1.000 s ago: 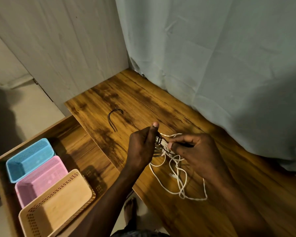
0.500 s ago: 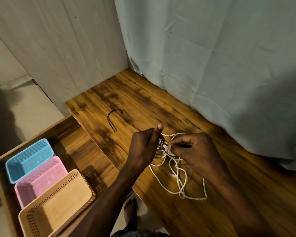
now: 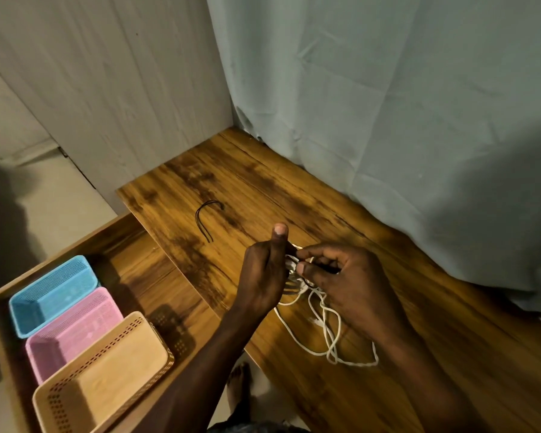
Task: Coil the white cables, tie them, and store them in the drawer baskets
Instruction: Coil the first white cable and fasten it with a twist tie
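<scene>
Where both hands' fingers point(image 3: 305, 253) meet, white cable point(image 3: 325, 335) pinched, loops trailing below.

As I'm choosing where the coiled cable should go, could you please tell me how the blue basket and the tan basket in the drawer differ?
The blue basket sits at the far end of the row in the drawer; the tan basket sits nearest the person. The blue basket has fine mesh walls, while the tan basket has rows of larger slots and looks bigger. Both are rectangular, upright and hold nothing visible.
</scene>
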